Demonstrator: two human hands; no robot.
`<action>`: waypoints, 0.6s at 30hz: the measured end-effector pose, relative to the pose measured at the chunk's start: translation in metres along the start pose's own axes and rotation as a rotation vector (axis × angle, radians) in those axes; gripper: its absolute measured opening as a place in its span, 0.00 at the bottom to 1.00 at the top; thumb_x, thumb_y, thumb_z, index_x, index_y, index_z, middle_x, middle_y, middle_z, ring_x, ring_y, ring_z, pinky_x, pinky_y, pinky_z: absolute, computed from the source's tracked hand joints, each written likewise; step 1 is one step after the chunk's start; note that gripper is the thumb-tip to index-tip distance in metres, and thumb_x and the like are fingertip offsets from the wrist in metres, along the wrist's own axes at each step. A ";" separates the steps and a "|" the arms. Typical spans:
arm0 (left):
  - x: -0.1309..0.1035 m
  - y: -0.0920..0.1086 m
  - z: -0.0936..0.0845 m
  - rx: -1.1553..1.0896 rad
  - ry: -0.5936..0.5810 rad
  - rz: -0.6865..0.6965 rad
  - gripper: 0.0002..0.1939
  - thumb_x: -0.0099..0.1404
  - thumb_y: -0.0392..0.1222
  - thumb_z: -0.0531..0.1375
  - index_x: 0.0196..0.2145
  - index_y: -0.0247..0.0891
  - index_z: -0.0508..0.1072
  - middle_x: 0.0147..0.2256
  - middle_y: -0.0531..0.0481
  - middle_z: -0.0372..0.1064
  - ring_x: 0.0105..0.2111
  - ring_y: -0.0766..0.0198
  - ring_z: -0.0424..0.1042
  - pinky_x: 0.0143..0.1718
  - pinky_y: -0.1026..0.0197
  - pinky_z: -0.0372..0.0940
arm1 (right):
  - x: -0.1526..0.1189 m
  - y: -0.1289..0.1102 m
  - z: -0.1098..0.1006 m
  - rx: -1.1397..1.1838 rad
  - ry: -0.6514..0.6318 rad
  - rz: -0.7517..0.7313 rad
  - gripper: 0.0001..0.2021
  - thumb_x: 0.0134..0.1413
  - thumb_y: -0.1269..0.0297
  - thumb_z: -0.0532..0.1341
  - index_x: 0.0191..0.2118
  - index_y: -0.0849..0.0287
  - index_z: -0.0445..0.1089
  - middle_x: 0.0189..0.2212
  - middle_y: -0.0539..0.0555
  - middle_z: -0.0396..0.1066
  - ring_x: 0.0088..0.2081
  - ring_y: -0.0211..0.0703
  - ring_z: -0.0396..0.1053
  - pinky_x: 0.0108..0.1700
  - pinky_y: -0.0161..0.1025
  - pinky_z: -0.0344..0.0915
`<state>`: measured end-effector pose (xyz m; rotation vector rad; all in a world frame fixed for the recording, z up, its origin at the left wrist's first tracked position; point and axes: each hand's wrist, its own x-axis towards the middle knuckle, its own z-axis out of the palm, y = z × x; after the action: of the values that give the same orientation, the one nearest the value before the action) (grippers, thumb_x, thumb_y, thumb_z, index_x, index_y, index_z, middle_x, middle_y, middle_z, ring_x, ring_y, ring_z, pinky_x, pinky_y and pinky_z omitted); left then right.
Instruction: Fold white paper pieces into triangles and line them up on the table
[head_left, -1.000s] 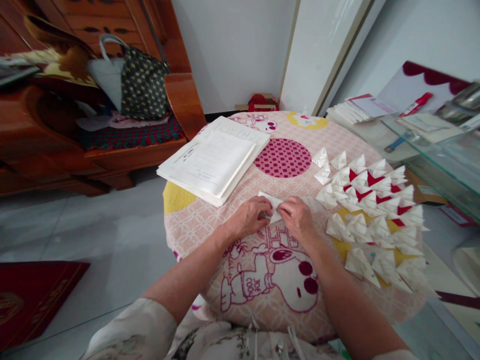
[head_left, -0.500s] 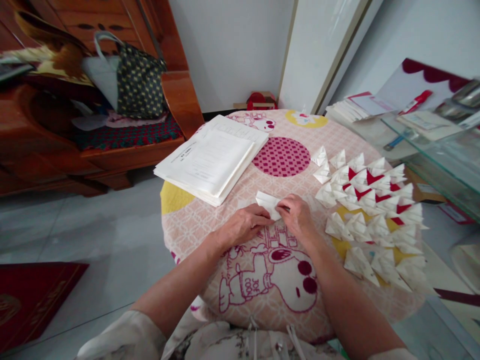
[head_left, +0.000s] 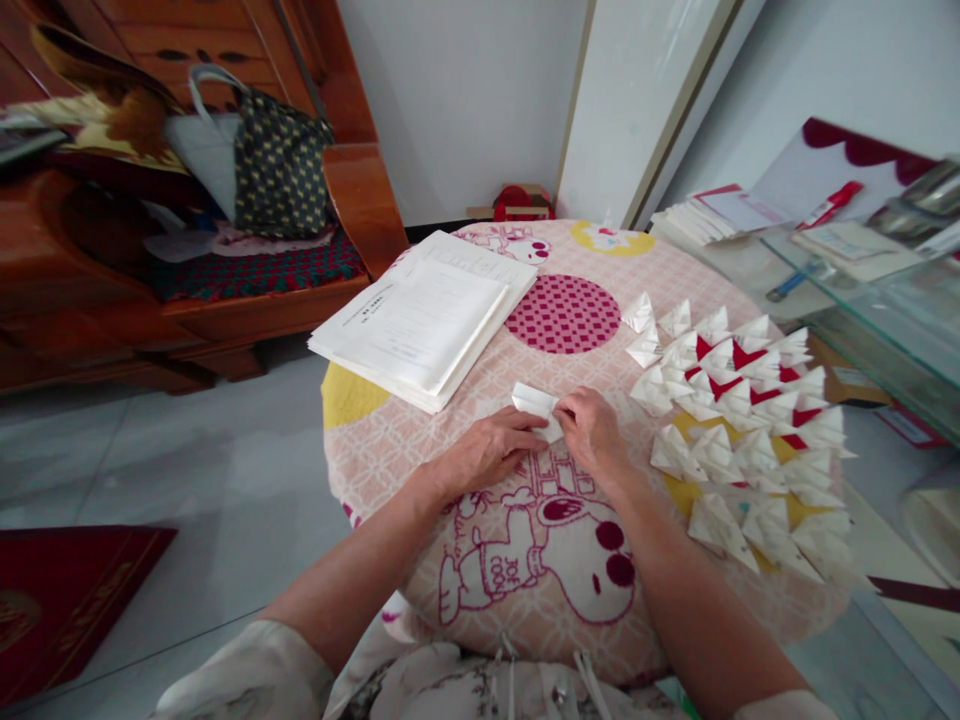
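A small folded piece of white paper [head_left: 534, 398] lies on the patterned tablecloth [head_left: 465, 420] in front of me. My left hand [head_left: 491, 447] rests on its near left part, fingers pressed down on the paper. My right hand [head_left: 589, 425] pinches its right edge between thumb and fingers. Part of the paper is hidden under the fingers. To the right, several folded white paper pieces [head_left: 716, 455] with pointed tips stand in rows.
A stack of printed sheets [head_left: 420, 320] lies at the table's left back. A glass shelf [head_left: 862, 285] with papers and a red marker [head_left: 831, 205] is at the right. A wooden bench [head_left: 352, 200] with a patterned bag [head_left: 281, 165] stands at the left.
My left fingers have shifted slightly up and right over the paper. My right fingertips have moved a little on its right edge. Everything else looks the same.
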<state>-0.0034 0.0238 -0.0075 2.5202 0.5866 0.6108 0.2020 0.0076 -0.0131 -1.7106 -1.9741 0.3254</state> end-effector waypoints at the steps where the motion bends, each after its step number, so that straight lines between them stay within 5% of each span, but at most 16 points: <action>1: 0.000 0.000 0.000 -0.005 0.007 0.000 0.16 0.66 0.27 0.55 0.45 0.37 0.79 0.52 0.42 0.72 0.52 0.56 0.71 0.54 0.53 0.68 | 0.000 0.000 0.000 0.000 0.001 0.000 0.10 0.57 0.74 0.60 0.26 0.58 0.71 0.29 0.56 0.68 0.38 0.48 0.65 0.40 0.41 0.59; 18: -0.002 -0.011 0.000 -0.120 0.050 0.006 0.16 0.65 0.29 0.58 0.47 0.38 0.79 0.49 0.42 0.76 0.49 0.58 0.75 0.52 0.54 0.71 | -0.002 0.001 0.003 0.001 0.044 -0.036 0.10 0.57 0.74 0.60 0.25 0.58 0.70 0.29 0.56 0.69 0.37 0.48 0.64 0.40 0.41 0.59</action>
<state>-0.0084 0.0314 -0.0142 2.4012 0.5437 0.6921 0.2017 0.0064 -0.0169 -1.6651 -1.9704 0.2737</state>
